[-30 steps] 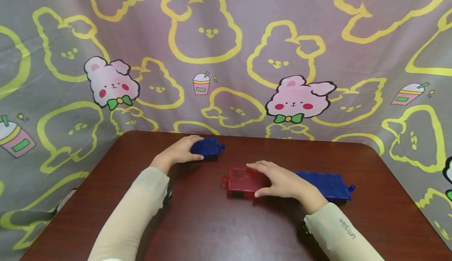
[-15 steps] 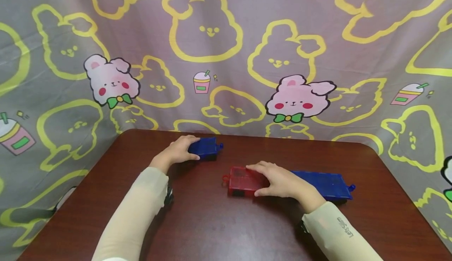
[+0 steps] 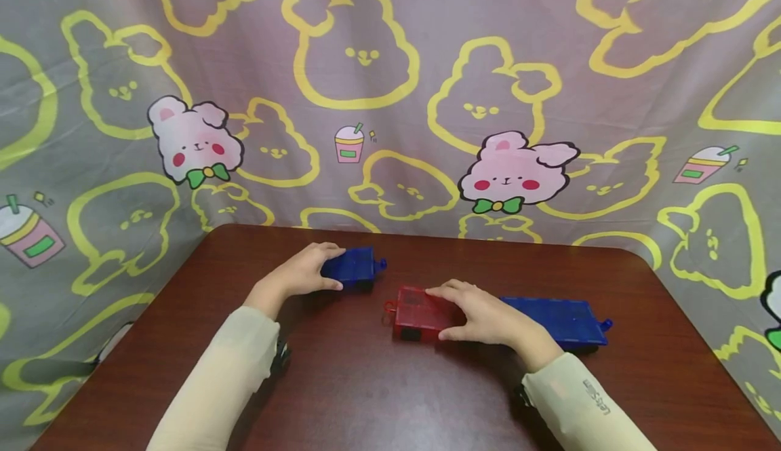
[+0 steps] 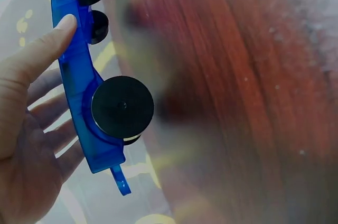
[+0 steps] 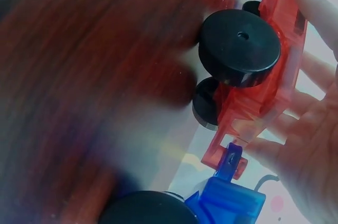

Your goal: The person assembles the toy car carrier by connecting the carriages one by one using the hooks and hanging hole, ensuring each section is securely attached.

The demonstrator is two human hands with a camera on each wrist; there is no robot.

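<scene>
My left hand [image 3: 302, 271] grips a blue toy train car [image 3: 354, 266] near the back of the table, thumb on its near side and fingers on its far side. In the left wrist view, black wheels [image 4: 122, 106] and a small blue hook [image 4: 122, 182] show on this car. My right hand [image 3: 485, 312] grips a red toy train car [image 3: 421, 308] from above; a red loop [image 3: 389, 309] sticks out at its left end. In the right wrist view, the hook [image 5: 229, 161] of another blue car sits on the red car's end bar [image 5: 214, 158].
That second blue car [image 3: 561, 319] stands behind my right hand, partly covered by it, with a hook at its right end. The brown table [image 3: 366, 397] ends at a patterned curtain [image 3: 390, 78] at the back and sides.
My left hand has drawn its blue car slightly left and toward the near side of the table. My right hand and the red car have hardly moved.
</scene>
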